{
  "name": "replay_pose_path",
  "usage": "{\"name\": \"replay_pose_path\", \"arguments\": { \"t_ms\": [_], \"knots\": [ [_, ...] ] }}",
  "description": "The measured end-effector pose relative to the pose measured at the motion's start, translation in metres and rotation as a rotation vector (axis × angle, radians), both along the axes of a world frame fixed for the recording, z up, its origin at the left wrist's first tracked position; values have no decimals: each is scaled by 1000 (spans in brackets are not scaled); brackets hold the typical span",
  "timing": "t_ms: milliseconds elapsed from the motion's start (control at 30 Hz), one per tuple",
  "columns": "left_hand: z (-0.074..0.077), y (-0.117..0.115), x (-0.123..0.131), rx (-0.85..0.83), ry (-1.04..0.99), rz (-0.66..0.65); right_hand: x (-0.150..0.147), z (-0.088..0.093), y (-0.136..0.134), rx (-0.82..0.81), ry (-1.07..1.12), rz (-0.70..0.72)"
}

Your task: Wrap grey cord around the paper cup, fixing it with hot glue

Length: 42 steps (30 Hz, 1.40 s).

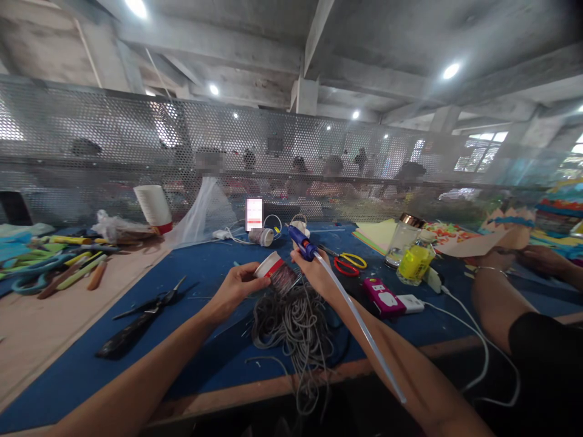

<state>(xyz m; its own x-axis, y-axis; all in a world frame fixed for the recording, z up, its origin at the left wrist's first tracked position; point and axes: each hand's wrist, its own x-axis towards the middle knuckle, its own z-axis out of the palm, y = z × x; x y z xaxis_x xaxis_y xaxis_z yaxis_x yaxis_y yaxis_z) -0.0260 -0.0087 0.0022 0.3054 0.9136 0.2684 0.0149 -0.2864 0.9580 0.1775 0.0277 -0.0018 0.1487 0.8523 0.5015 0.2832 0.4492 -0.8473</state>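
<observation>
My left hand (237, 285) is closed round a paper cup (273, 272) with a red band, held on its side with grey cord wound on its lower part. My right hand (314, 270) grips a blue glue gun (301, 241) with a long clear glue stick (359, 325) trailing back over my forearm. The gun's nozzle points toward the cup. Under both hands lies a loose heap of grey cord (296, 325) on the blue table mat (214, 261).
Black scissors (146, 312) lie at the left, red and yellow scissors (348, 262) behind my right hand. A pink device (382, 296), a white charger (410, 302), a glass jar (403, 240) and a stack of cups (153, 207) stand about. Another person's arms (510, 285) work at the right.
</observation>
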Motion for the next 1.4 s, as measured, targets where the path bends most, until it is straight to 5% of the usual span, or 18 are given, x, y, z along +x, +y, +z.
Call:
{"name": "replay_pose_path", "arguments": {
  "t_ms": [1400],
  "knots": [
    [-2, 2, 0, -49, -76, -30, -2, -7, 2, 20, -93, -6]
  ]
}}
